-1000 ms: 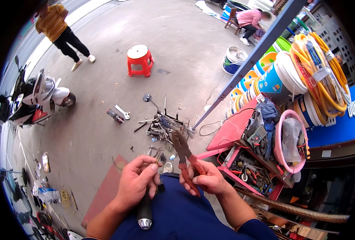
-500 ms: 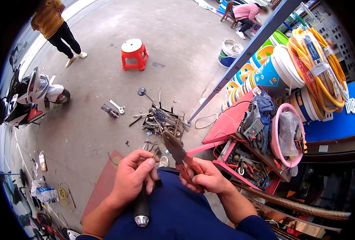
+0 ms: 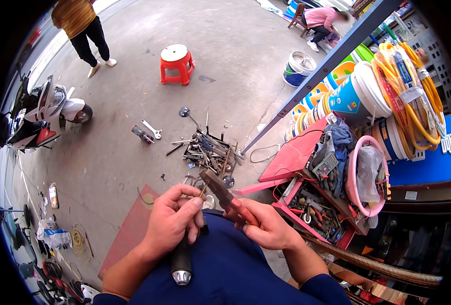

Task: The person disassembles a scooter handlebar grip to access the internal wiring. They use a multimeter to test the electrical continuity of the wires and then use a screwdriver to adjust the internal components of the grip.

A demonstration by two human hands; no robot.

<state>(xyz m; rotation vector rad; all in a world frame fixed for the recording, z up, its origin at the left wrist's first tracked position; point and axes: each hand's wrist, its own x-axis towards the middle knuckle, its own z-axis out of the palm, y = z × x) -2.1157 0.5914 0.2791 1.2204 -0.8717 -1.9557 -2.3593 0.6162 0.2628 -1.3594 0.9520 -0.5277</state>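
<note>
My left hand (image 3: 170, 216) is closed, thumb and forefinger pinching a thin brass-coloured piece (image 3: 203, 191). Below the same hand a black handlebar grip (image 3: 181, 258) with a silver end cap points down over my lap; its upper end is hidden by the palm and fingers. My right hand (image 3: 267, 223) is wrapped round the red handles of a pair of pliers (image 3: 221, 190). The pliers' dark jaws tilt up and left, close beside the thin piece; whether they touch it I cannot tell.
A heap of tools (image 3: 210, 152) lies on the ground ahead, near an adjustable wrench (image 3: 152, 129). A red stool (image 3: 176, 64) stands farther off. At right are a red toolbox (image 3: 307, 208), a pink basin (image 3: 355, 178) and a slanting metal post (image 3: 307, 87). A scooter (image 3: 53, 114) and a person (image 3: 81, 30) are at left.
The pliers have turned and their jaws have come closer to the thin piece in my left hand. My left hand keeps its pinch. The whole view has shifted slightly.
</note>
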